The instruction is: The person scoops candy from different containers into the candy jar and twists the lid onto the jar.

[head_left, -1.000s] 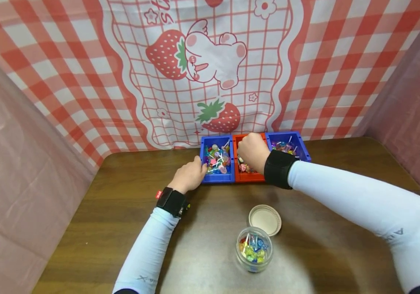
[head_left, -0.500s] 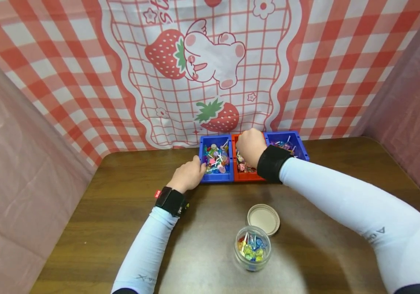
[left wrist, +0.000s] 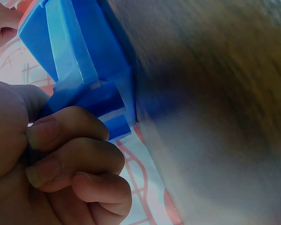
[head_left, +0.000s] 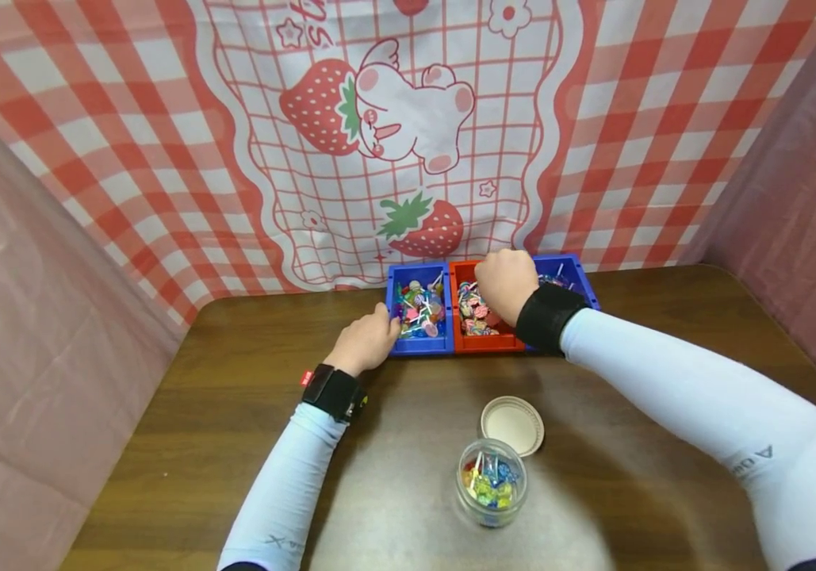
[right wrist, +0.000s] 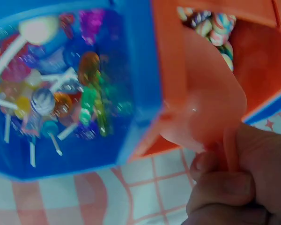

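My left hand (head_left: 365,341) grips the left wall of the left blue bin (head_left: 423,346), its fingers curled against the bin in the left wrist view. Small lollipops and clear candy-like pieces (head_left: 418,309) fill that bin. Over the red middle bin (head_left: 489,342) is my right hand (head_left: 507,285). In the right wrist view it pinches the handle of a reddish-orange scoop (right wrist: 206,98), whose bowl is inside the red bin. Striped candy-like pieces (head_left: 475,313) lie in the red bin. The right blue bin (right wrist: 84,150) holds more lollipops and is partly hidden by my right wrist in the head view.
A clear open jar (head_left: 491,507) with colourful pieces in it stands on the wooden table (head_left: 236,396) nearer me. Just behind it lies a round pale lid (head_left: 513,427). A red-and-white checked cloth (head_left: 614,159) hangs behind the bins.
My right hand has shifted slightly to the right over the red bin, so more of the striped pieces show. The left hand stays on the blue bin.
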